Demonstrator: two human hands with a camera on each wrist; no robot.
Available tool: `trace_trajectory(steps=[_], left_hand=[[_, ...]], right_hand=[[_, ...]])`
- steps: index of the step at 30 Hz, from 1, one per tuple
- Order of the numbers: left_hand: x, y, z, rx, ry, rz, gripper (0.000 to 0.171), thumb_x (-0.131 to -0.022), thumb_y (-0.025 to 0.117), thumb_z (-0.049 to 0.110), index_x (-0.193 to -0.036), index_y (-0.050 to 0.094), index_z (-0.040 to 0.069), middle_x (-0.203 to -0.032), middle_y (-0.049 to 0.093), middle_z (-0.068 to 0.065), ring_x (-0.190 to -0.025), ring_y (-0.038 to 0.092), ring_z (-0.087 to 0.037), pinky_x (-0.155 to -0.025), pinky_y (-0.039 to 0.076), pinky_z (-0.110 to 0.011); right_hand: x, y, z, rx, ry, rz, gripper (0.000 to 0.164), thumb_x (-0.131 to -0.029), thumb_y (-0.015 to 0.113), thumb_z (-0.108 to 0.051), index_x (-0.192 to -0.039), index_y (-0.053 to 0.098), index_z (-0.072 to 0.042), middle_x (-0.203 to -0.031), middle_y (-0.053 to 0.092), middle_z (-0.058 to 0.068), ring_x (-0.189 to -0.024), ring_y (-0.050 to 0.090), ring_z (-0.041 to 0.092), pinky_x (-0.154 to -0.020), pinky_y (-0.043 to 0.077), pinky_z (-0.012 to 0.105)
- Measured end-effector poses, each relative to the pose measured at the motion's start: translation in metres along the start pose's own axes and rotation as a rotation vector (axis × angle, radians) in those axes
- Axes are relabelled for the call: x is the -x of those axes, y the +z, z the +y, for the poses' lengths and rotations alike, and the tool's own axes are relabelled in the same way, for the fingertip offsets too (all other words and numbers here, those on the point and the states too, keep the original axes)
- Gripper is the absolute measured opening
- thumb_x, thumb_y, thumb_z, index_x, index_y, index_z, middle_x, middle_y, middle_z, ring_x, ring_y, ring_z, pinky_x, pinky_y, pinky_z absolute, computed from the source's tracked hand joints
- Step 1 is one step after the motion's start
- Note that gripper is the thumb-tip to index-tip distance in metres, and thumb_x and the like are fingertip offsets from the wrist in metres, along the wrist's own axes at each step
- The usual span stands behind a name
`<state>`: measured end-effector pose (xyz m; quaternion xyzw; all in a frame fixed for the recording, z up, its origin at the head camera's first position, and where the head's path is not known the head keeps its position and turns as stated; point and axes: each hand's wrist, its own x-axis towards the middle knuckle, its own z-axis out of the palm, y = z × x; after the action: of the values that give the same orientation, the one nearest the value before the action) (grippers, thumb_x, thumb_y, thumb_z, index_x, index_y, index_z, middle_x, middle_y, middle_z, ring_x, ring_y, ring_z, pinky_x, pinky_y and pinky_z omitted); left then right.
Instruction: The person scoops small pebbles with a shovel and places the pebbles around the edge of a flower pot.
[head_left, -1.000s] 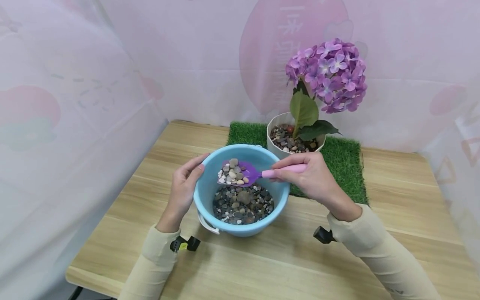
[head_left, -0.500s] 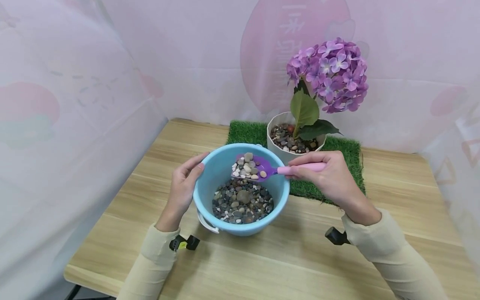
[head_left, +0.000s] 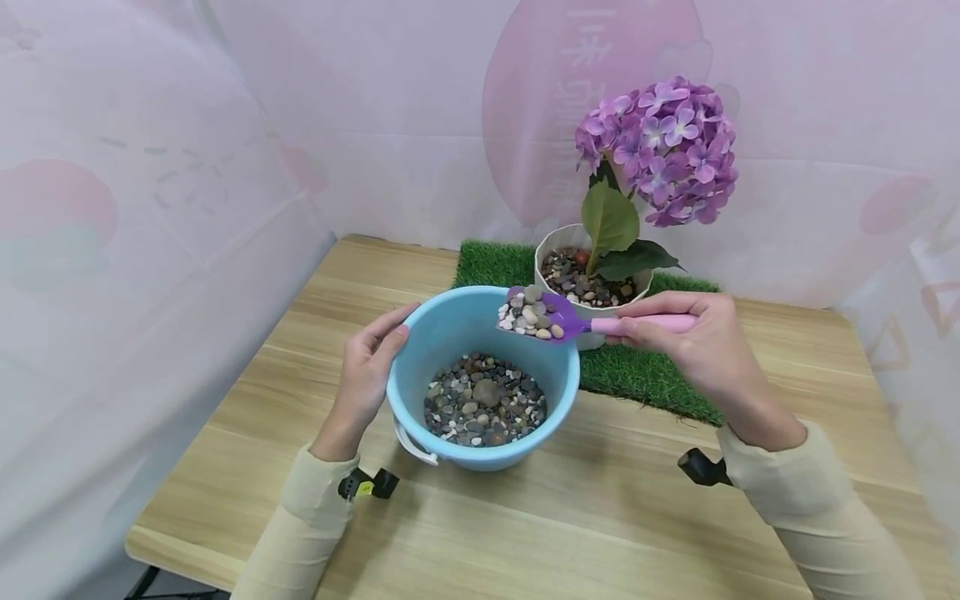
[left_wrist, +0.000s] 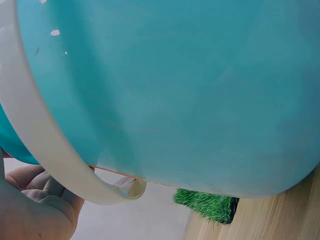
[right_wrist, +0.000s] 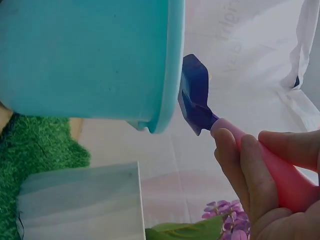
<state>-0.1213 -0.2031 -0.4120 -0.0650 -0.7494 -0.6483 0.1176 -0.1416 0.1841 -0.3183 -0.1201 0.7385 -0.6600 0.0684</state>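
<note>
My right hand (head_left: 693,342) grips the pink handle of a small purple shovel (head_left: 573,321), held roughly level. A heap of grey, white and tan pebbles (head_left: 528,315) lies on its blade, above the far right rim of a light blue bucket (head_left: 442,329). More pebbles (head_left: 483,408) cover the bucket's bottom. At the bucket's left side, my left hand (head_left: 363,375) holds the rim, thumb on top. In the left wrist view that hand (left_wrist: 40,210) is partly hidden behind the white bail handle (left_wrist: 55,145). The right wrist view shows fingers wrapped around the shovel handle (right_wrist: 285,180).
Behind the bucket a white pot (head_left: 542,271) of pebbles carries a purple hydrangea (head_left: 663,154). It stands on a green artificial grass mat (head_left: 487,262). The wooden table (head_left: 480,533) meets pale printed cloth (head_left: 390,108) at the back and sides.
My right hand has moved right and slightly away from me, taking the loaded shovel from over the bucket's middle to its far right rim. The left hand and bucket stay almost unchanged.
</note>
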Motion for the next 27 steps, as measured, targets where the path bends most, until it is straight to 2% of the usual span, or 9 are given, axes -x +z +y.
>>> trace_trajectory(steps=[3, 7, 11, 15, 22, 27], left_hand=[[0.000, 0.000, 0.001, -0.004, 0.000, -0.001, 0.041, -0.112, 0.050, 0.017, -0.145, 0.058, -0.006, -0.144, 0.065, -0.022, -0.122, 0.071, -0.017, -0.097, 0.064, -0.027], [0.000, -0.001, 0.001, -0.008, 0.000, -0.002, 0.041, -0.112, 0.049, 0.017, -0.145, 0.058, -0.005, -0.144, 0.064, -0.021, -0.126, 0.069, -0.026, -0.098, 0.063, -0.027], [0.000, -0.001, 0.000, -0.008, -0.002, 0.000, 0.041, -0.112, 0.049, 0.017, -0.145, 0.059, -0.005, -0.145, 0.064, -0.021, -0.124, 0.070, -0.018, -0.098, 0.063, -0.027], [0.000, -0.001, 0.000, -0.006, -0.004, 0.001, 0.039, -0.112, 0.050, 0.016, -0.145, 0.060, -0.002, -0.144, 0.065, -0.020, -0.122, 0.070, -0.013, -0.098, 0.063, -0.027], [0.000, 0.000, 0.000, -0.007, -0.008, 0.004, 0.039, -0.111, 0.050, 0.016, -0.144, 0.060, -0.003, -0.143, 0.065, -0.020, -0.123, 0.070, -0.017, -0.098, 0.063, -0.027], [0.000, 0.000, 0.001, -0.007, -0.005, 0.003, 0.039, -0.112, 0.050, 0.016, -0.144, 0.061, -0.001, -0.143, 0.066, -0.019, -0.125, 0.070, -0.022, -0.099, 0.063, -0.028]], right_hand=[[0.001, -0.007, -0.001, -0.037, -0.002, 0.002, 0.035, -0.092, 0.082, -0.011, -0.118, 0.073, 0.012, -0.104, 0.082, 0.012, -0.097, 0.081, 0.026, -0.091, 0.067, 0.032], [0.000, -0.016, -0.001, -0.022, -0.006, 0.019, 0.039, -0.093, 0.082, -0.014, -0.120, 0.071, 0.013, -0.107, 0.082, 0.011, -0.098, 0.080, 0.024, -0.090, 0.067, 0.030], [-0.003, -0.025, 0.001, 0.008, 0.013, 0.051, 0.043, -0.093, 0.083, -0.017, -0.122, 0.070, 0.012, -0.106, 0.082, 0.008, -0.095, 0.081, 0.020, -0.086, 0.068, 0.025], [-0.006, -0.033, 0.004, -0.002, 0.029, 0.073, 0.041, -0.093, 0.083, -0.018, -0.122, 0.071, 0.009, -0.107, 0.082, 0.007, -0.096, 0.081, 0.019, -0.086, 0.067, 0.024], [-0.017, -0.044, 0.013, -0.056, 0.011, 0.097, 0.033, -0.094, 0.082, -0.015, -0.118, 0.075, 0.006, -0.104, 0.083, 0.008, -0.094, 0.081, 0.020, -0.088, 0.067, 0.027], [-0.024, -0.051, 0.020, -0.046, 0.053, 0.128, 0.034, -0.093, 0.083, -0.017, -0.119, 0.076, 0.004, -0.102, 0.083, 0.005, -0.091, 0.082, 0.017, -0.086, 0.067, 0.026]])
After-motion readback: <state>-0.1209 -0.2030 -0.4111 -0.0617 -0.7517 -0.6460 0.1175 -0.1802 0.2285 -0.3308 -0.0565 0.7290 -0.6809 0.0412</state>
